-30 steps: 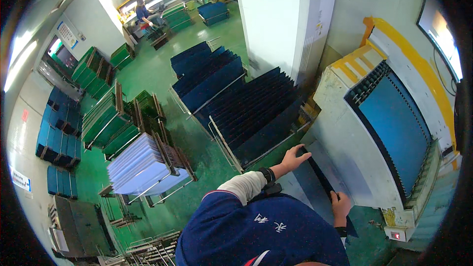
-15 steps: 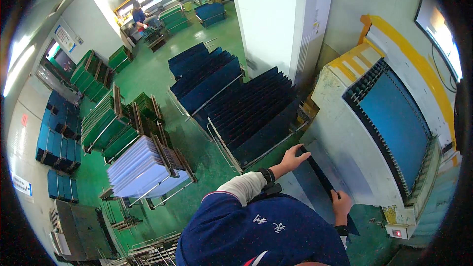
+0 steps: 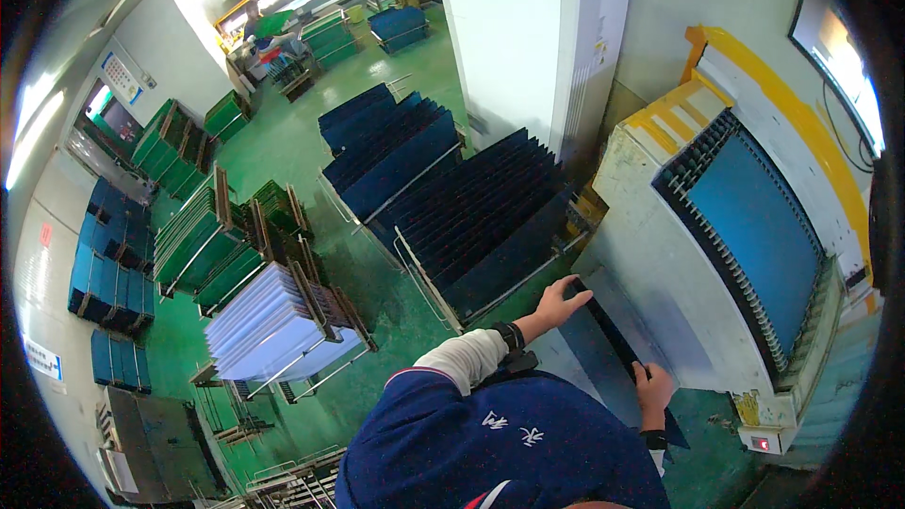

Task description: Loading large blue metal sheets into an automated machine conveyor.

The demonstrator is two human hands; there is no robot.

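Observation:
A thin dark blue panel (image 3: 603,330) stands on edge in front of me, its narrow upper edge running between my two hands. My left hand (image 3: 563,303) grips the far end, thumb and fingers closed over that edge. At the near end my right hand (image 3: 652,388) is closed on it in the same way. Most of the panel's face is hidden by my body. To the right, a blue panel (image 3: 759,236) lies sloping in the opening of a pale machine (image 3: 650,254), between toothed dark conveyor strips.
Ahead stands a rack of dark panels (image 3: 481,217), with another rack (image 3: 391,151) behind it. Left are racks of green panels (image 3: 198,236) and pale panels (image 3: 278,325). A white cabinet (image 3: 509,38) rises beyond. Far off, a person (image 3: 255,24) sits by a lit bench.
Both my hands keep their grip and place on the panel. In the background, the seated person now has a green panel raised in front of them. The view has shifted very slightly.

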